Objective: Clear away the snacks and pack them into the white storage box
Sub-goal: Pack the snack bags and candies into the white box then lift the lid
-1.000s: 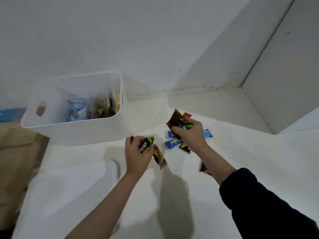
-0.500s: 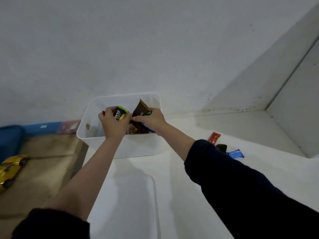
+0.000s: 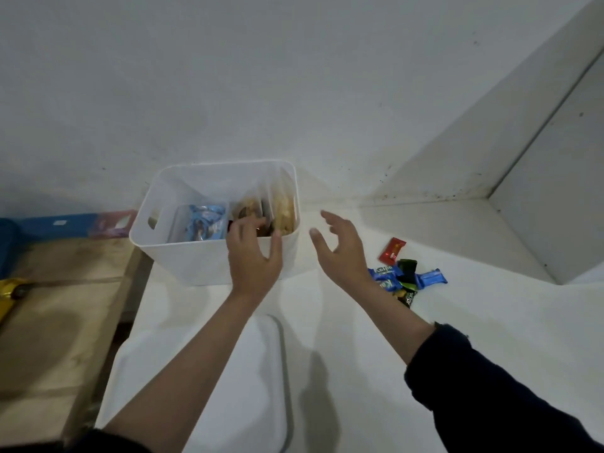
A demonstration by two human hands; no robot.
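hands emptied; white box snack-filled

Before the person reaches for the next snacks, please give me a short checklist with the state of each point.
1. Left hand free, fingers spread over the box: ok.
2. Right hand free: ok.
3. White storage box open, with room left: ok.
4. Snack packets still on the white surface, in the open: ok.
5. All snacks packed: not ok.
6. White lid lies away from the packets: ok.
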